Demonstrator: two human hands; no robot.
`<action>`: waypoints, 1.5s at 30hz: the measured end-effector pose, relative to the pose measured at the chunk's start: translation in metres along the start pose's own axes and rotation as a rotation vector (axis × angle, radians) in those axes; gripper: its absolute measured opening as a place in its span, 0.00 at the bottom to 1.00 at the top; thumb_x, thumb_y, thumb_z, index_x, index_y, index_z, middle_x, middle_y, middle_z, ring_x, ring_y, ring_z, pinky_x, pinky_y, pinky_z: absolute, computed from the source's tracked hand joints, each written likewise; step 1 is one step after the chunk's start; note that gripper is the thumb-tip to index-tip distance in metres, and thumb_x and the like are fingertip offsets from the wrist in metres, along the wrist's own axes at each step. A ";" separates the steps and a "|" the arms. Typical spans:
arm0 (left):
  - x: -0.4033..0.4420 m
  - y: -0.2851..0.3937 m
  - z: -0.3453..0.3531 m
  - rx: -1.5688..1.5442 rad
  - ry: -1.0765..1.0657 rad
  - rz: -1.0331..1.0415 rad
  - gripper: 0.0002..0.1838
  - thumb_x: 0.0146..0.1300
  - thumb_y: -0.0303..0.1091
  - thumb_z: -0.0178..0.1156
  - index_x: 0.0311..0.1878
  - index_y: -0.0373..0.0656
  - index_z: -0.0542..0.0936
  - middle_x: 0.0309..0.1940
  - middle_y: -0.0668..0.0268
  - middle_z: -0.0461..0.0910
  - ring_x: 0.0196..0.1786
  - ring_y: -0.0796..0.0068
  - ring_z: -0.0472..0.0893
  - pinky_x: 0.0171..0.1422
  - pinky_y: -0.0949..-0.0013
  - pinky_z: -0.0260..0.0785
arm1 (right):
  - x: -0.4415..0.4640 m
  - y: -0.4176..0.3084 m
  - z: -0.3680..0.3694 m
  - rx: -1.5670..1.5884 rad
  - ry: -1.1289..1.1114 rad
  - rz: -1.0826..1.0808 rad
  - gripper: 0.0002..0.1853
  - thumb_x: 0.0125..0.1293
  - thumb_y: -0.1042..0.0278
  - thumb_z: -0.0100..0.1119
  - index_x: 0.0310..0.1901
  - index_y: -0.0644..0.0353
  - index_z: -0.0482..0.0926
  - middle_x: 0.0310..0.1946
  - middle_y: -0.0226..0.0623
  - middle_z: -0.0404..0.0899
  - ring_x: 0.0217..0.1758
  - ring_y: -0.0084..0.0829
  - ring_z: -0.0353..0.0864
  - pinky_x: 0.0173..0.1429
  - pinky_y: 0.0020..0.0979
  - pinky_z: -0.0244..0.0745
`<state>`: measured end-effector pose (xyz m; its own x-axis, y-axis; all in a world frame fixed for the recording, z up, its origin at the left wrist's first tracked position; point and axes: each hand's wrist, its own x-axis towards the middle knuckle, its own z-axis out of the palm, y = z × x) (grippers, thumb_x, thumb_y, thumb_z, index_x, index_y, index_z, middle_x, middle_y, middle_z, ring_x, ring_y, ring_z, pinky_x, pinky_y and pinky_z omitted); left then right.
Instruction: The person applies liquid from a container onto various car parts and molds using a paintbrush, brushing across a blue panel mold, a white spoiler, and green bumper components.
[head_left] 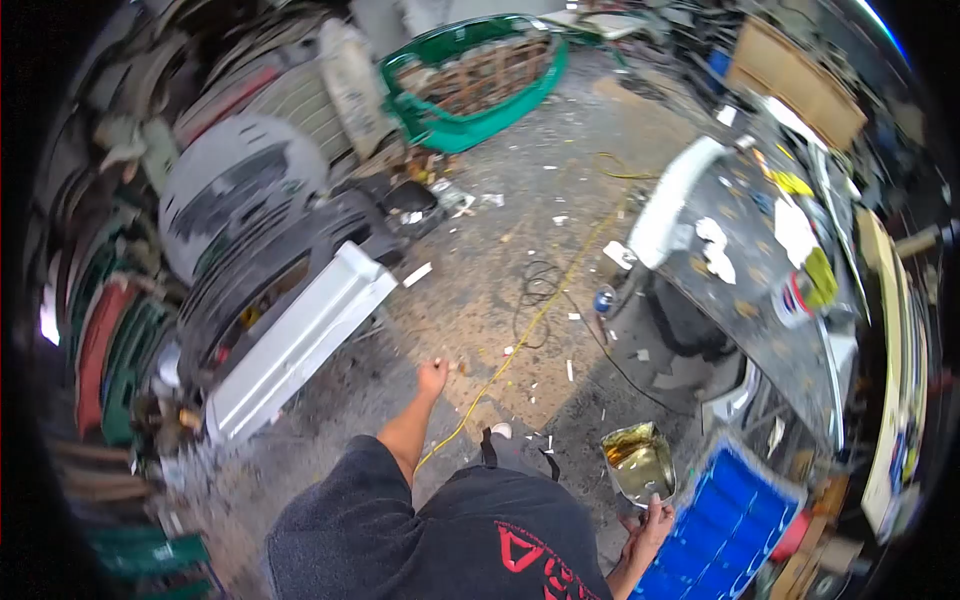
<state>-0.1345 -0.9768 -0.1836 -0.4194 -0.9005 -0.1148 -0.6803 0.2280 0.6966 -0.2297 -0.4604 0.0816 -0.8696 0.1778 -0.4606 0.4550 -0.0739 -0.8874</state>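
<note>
My right hand [655, 520] grips the near rim of an open, squarish tin container [640, 470]; its inside is shiny and golden, and it is tilted so that I see into it. Out in front of my body, my left hand [433, 375] is closed. A small brownish tip [458, 368] shows beside its fingers, too small for me to name. The tin hangs just left of a blue panel [725, 515] with pale edges. Closest to my left hand are the stained floor and a yellow cord [495, 375] running across it.
A long silver-white panel [300, 345] lies at left by grey bumpers and other car parts. A green bumper [475, 135] is at the back. The dark worktable [735, 270] at right carries rags and a white tub [790, 300]. A black cable [610, 355] and paper scraps litter the floor.
</note>
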 end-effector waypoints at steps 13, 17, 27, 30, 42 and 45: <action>-0.095 -0.018 -0.062 -0.508 0.560 -0.411 0.15 0.64 0.42 0.59 0.34 0.38 0.84 0.22 0.67 0.82 0.21 0.79 0.78 0.26 0.71 0.69 | 0.134 -0.097 0.228 -0.338 -0.774 0.029 0.27 0.63 0.61 0.63 0.58 0.58 0.61 0.51 0.34 0.71 0.51 0.27 0.73 0.33 0.31 0.81; -0.171 -0.046 -0.078 -0.496 0.795 -0.621 0.15 0.64 0.42 0.60 0.36 0.37 0.83 0.23 0.68 0.82 0.21 0.79 0.77 0.25 0.74 0.70 | 0.159 -0.116 0.296 -0.461 -1.034 -0.002 0.27 0.62 0.59 0.64 0.57 0.58 0.61 0.46 0.30 0.73 0.43 0.23 0.73 0.30 0.30 0.83; -0.230 -0.022 -0.108 -0.658 1.260 -0.747 0.19 0.66 0.44 0.59 0.41 0.33 0.82 0.30 0.64 0.82 0.23 0.79 0.78 0.26 0.74 0.72 | 0.156 -0.112 0.426 -0.653 -1.307 0.002 0.31 0.60 0.60 0.65 0.59 0.59 0.59 0.50 0.33 0.74 0.44 0.24 0.75 0.31 0.28 0.80; -0.209 -0.032 -0.129 -0.671 1.290 -0.725 0.19 0.66 0.45 0.60 0.42 0.34 0.82 0.29 0.67 0.81 0.23 0.82 0.76 0.26 0.76 0.71 | 0.138 -0.103 0.454 -0.645 -1.320 0.023 0.32 0.61 0.60 0.64 0.61 0.60 0.58 0.51 0.34 0.73 0.44 0.24 0.75 0.32 0.28 0.80; -0.096 -0.225 -0.273 -0.824 1.477 -0.669 0.20 0.65 0.45 0.61 0.49 0.37 0.82 0.33 0.68 0.83 0.28 0.83 0.75 0.31 0.77 0.71 | 0.052 -0.005 0.553 -0.545 -1.394 0.288 0.22 0.68 0.54 0.56 0.59 0.53 0.66 0.51 0.30 0.71 0.46 0.28 0.77 0.41 0.45 0.83; -0.080 -0.273 -0.298 -0.819 1.503 -0.770 0.19 0.65 0.43 0.61 0.50 0.38 0.82 0.32 0.69 0.82 0.28 0.83 0.76 0.31 0.76 0.71 | 0.023 0.014 0.569 -0.554 -1.315 0.436 0.24 0.68 0.51 0.55 0.60 0.53 0.67 0.56 0.31 0.71 0.48 0.31 0.76 0.51 0.55 0.78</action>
<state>0.2637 -1.0773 -0.1541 0.9169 -0.3411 -0.2071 0.1708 -0.1335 0.9762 -0.3523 -1.0157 0.0490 -0.0586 -0.7715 -0.6336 0.4687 0.5391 -0.6998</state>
